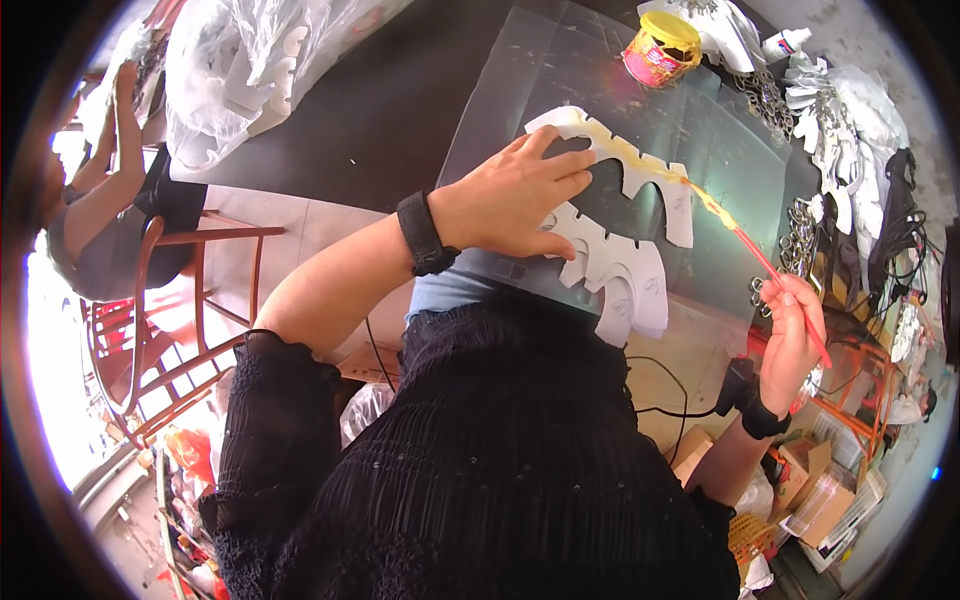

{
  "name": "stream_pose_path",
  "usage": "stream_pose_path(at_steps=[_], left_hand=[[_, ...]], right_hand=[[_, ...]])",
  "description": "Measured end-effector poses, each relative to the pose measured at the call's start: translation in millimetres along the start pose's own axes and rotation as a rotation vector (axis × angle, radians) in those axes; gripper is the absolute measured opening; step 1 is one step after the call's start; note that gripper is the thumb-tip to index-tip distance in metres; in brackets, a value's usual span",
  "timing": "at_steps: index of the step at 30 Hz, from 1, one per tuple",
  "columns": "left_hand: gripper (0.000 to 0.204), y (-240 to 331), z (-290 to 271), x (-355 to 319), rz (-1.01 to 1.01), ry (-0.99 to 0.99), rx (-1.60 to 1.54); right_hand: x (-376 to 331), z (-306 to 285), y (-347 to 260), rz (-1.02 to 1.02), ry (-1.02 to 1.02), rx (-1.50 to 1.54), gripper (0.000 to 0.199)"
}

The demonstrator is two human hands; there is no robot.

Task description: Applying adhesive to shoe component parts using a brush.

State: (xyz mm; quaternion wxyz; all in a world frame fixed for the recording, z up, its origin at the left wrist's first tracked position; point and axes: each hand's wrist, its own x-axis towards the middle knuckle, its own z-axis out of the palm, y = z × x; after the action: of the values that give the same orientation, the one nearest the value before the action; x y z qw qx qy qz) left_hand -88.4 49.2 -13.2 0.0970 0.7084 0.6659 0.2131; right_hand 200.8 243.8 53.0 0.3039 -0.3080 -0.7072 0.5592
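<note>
The notched white piece (633, 165) lies on the clear sheet (560, 60), just beyond the lower white pieces (635, 262); it is a flat, smooth arch with small slots along its outer edge and deep scallops inside, streaked with glossy yellow paste. My left hand (520, 195) is spread, fingers apart, fingertips on its left end, thumb over the lower pieces. My right hand (792, 320) has its fingers clamped on a thin red stick (765, 258), whose far end, thick with paste, reaches the arch's edge. The paste hides the tip, my fingers cover part of the arch, and I cannot count the lower pieces. The yellow-lidded tub (658, 52) stands near the sheet's far edge, with bare sheet between it and the arch. The crinkled clear bag (225, 90), cut off above, sits on the dark tabletop (370, 120). Metal rings (765, 105) crowd the right edge.
</note>
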Motion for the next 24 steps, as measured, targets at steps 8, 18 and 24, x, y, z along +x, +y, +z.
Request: stream_pose_path(at_steps=[8,18,24], left_hand=[[0.069,-1,0,-3,-0.001,0.029,0.009],[0.064,-4,5,-9,-0.029,0.114,-0.096],[0.066,-5,11,-6,-0.010,0.127,-0.029]], right_hand=[[1,-48,-21,-0.024,0.068,0.267,0.027],[34,54,-25,0.017,-0.122,0.355,0.028],[19,112,-6,-0.226,-0.152,-0.161,0.019]])
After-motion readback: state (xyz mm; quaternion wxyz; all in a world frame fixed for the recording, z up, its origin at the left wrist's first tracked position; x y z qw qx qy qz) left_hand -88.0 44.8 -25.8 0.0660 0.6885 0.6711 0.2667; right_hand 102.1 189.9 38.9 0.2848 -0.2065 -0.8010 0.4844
